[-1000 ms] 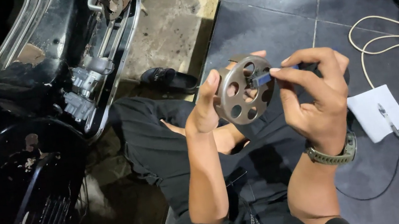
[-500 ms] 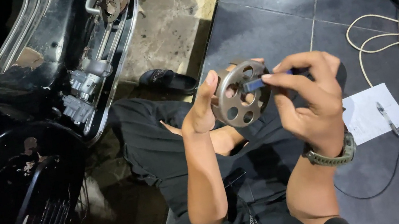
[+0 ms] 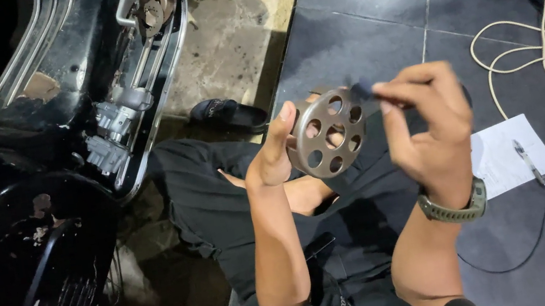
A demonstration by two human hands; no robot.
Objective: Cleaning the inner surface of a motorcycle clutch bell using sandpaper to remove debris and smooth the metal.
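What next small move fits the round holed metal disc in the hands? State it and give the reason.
Probably bring the small dark piece pinched in the right hand back down onto the face of the round grey metal disc with holes. The left hand holds the disc upright by its rim, facing the camera, and the piece sits at its upper edge, blurred.

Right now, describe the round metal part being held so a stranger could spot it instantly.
Start at the black scooter body on the left, then look right, above the seated person's dark trousers. There the left hand holds up a grey metal disc, with the right hand pinching something small and blurred at its upper edge. Its ring of round holes sets it apart from everything nearby.
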